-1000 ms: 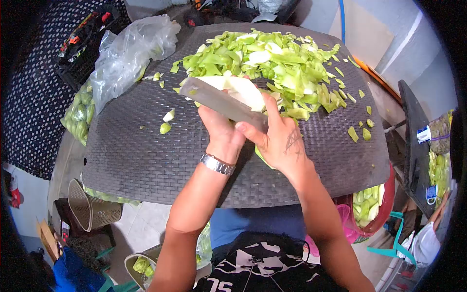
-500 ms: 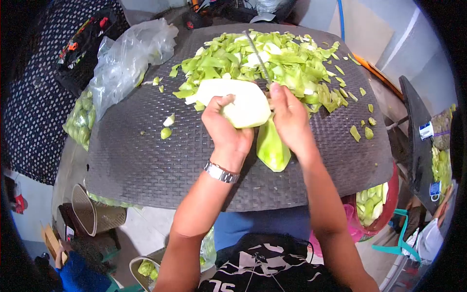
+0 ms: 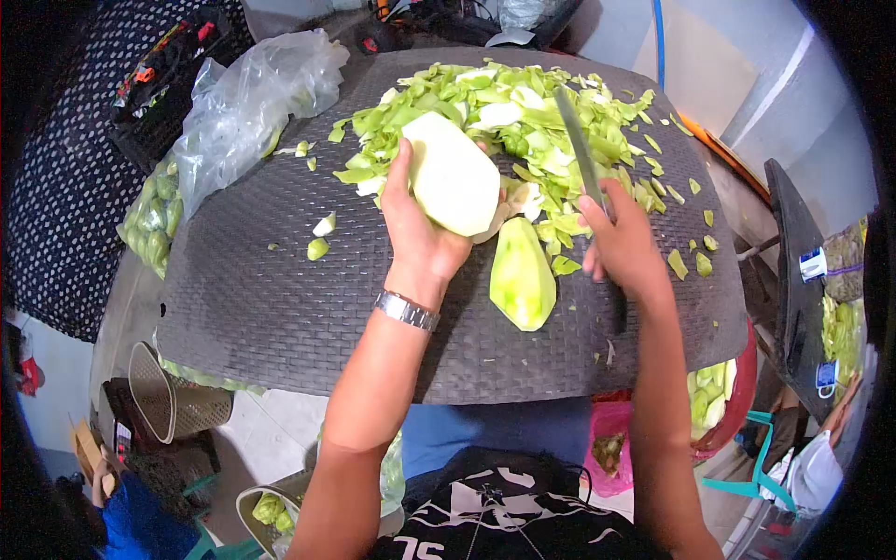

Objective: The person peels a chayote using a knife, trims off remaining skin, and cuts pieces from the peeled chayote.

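My left hand (image 3: pixel 422 238) cups a pale, peeled fruit (image 3: pixel 455 175) that looks like a green papaya, its fingers behind it and the thumb along its left side. Between finger and thumb my right hand (image 3: pixel 621 235) grips a knife (image 3: pixel 577 145), whose long blade points up and away over the heap. The knife is apart from the fruit. A second fruit (image 3: pixel 523 275), yellow-green with peeled facets, lies on the woven-pattern table (image 3: pixel 280 308) between my hands. Green and white peelings (image 3: pixel 439 93) are heaped across the far side.
A clear plastic bag (image 3: pixel 261 103) lies at the table's left edge, beside a bag of green produce (image 3: pixel 154 219). A red tub (image 3: pixel 742 392) with pale pieces stands below right, near a pink bag (image 3: pixel 607 448). Beige baskets (image 3: pixel 173 397) stand at lower left, near another person (image 3: pixel 149 518).
My right hand and the knife have moved right, away from the held fruit. My left hand has turned the fruit more upright. The second fruit stays on the table.
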Demonstrator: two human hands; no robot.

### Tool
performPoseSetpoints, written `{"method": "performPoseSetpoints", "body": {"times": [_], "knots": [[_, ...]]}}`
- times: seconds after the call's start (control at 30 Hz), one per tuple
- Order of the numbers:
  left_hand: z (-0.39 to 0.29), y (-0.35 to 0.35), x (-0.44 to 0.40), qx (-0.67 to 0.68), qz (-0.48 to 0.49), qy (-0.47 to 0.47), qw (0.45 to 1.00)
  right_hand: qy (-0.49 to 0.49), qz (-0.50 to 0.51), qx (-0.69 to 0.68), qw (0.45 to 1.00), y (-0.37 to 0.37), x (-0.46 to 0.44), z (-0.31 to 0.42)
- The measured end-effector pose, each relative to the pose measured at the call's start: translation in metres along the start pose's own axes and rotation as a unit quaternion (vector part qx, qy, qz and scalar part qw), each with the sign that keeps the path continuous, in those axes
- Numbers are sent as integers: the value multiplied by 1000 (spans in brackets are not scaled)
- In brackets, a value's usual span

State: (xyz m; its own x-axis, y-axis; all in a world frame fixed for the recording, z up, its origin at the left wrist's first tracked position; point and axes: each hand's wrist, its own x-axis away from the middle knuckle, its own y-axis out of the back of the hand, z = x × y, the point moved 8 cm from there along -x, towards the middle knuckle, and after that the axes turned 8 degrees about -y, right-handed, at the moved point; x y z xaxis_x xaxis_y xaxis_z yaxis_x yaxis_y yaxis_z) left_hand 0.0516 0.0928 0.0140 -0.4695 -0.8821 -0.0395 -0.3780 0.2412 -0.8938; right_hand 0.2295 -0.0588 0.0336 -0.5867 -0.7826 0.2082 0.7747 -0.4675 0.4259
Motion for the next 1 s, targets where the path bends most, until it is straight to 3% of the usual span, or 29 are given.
{"method": "performPoseSetpoints", "body": {"times": [0.1,0.23,0.53,1.0], "knots": [[4,-15,13,-4,62,42,997,-2,60,-88,994,-27,40,1],[2,-18,16,-14,-7,0,1000,15,102,-94,990,-61,74,17],[2,-21,19,-38,9,-30,999,39,55,-10,998,-74,66,28],[0,-38,28,-36,59,-18,997,75,-12,-57,996,-68,64,46]]}}
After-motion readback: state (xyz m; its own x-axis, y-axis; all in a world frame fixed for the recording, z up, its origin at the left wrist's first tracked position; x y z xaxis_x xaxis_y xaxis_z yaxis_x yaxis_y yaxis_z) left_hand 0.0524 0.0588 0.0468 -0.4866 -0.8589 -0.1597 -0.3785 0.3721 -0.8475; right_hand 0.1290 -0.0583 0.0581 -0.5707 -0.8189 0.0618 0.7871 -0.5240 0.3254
